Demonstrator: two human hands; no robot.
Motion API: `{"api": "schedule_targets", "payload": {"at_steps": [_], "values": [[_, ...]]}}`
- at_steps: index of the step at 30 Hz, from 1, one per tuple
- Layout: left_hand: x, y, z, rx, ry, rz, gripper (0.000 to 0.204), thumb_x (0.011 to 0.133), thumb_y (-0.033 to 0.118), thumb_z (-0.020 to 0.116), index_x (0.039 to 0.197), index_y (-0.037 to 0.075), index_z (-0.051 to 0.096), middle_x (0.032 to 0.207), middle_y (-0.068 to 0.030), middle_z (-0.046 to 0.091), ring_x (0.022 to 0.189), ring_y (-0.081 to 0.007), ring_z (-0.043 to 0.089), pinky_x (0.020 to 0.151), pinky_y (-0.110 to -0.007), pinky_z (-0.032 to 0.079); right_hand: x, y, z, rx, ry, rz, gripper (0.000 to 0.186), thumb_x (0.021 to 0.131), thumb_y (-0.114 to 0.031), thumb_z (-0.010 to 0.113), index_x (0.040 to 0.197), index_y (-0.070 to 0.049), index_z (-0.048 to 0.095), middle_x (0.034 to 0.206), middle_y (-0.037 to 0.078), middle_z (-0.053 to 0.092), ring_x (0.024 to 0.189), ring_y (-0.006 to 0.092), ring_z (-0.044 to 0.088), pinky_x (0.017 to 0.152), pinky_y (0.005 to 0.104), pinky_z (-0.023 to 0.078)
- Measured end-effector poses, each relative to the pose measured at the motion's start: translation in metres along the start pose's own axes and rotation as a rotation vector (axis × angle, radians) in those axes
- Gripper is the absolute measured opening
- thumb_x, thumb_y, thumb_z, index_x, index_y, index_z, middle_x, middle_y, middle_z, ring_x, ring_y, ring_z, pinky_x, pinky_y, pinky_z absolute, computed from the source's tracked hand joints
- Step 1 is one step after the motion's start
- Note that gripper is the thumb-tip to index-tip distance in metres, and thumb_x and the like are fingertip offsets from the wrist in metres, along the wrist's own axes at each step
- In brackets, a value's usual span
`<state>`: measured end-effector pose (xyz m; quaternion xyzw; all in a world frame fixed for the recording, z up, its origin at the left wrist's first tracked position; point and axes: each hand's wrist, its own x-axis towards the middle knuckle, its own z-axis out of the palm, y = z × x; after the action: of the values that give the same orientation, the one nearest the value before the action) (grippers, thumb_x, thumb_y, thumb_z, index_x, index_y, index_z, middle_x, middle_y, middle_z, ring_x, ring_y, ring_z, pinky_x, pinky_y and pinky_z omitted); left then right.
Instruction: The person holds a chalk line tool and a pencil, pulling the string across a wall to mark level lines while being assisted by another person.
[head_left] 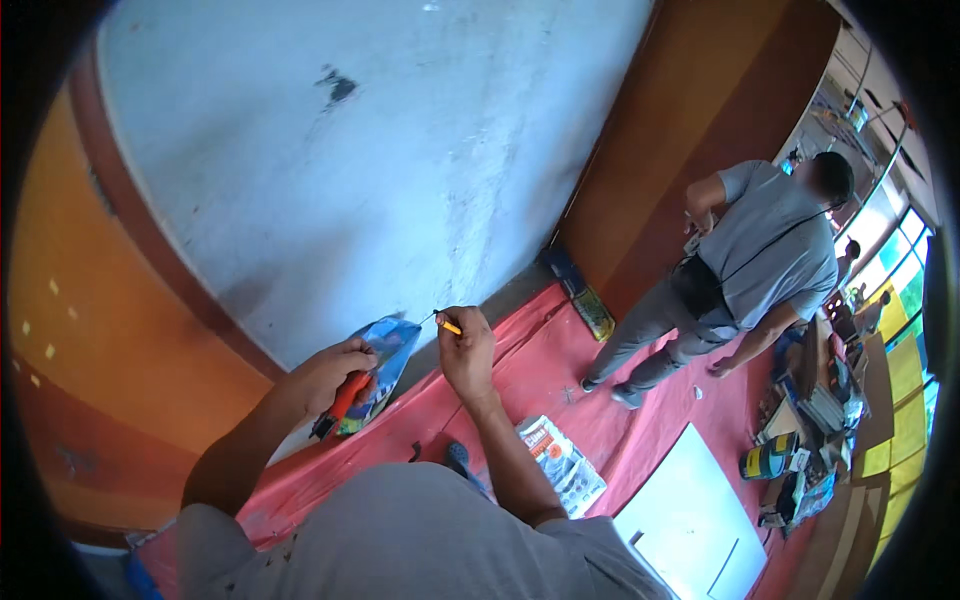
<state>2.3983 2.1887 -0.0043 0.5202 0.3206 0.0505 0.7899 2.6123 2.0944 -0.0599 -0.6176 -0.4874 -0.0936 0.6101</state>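
Note:
My left hand (335, 372) is closed at the top of a blue plastic bag (398, 345). Against that hand and the bag is a red-orange thing with a black end (348, 396); its kind is not clear. To the right of the bag, my raised right hand (466, 352) grips a slim tool with an orange-and-black handle (449, 325). A thin dark shaft points left from it toward the bag, like a small screwdriver's. The two hands are apart, in front of the pale, scuffed wall panel (400, 180).
Red sheeting (520, 375) covers the floor. A printed paper bag (562, 465) and a white board (690, 520) lie at the right. Beyond them a person in grey (770, 250) bends over. Paint buckets (768, 458) and clutter stand at far right.

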Motion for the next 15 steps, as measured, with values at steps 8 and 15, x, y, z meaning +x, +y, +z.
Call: {"api": "schedule_targets", "payload": {"at_steps": [8,15], "values": [[0.076,0.06,0.044,0.031,0.08,-0.078,0.014,0.096,0.02,0.056,0.101,0.008,0.052,0.081,-0.0099,0.06,0.061,-0.0208,0.056,0.057,-0.035,0.048,0.094,0.093,-0.022,0.051,0.006,0.106,0.007,0.088,0.0,0.07,0.093,-0.001,0.065,0.085,0.016,0.065,0.074,0.0265,0.064,0.065,0.036,0.05],[0.112,0.091,0.032,-0.017,0.079,-0.051,0.015,0.095,0.019,0.055,0.103,0.007,0.053,0.08,-0.0102,0.061,0.062,-0.0203,0.057,0.058,-0.035,0.049,0.14,0.14,-0.043,0.011,0.106,0.175,0.01,0.094,-0.009,0.071,0.092,0.0,0.067,0.081,0.014,0.063,0.069,0.0221,0.059,0.063,0.0343,0.046]]}}
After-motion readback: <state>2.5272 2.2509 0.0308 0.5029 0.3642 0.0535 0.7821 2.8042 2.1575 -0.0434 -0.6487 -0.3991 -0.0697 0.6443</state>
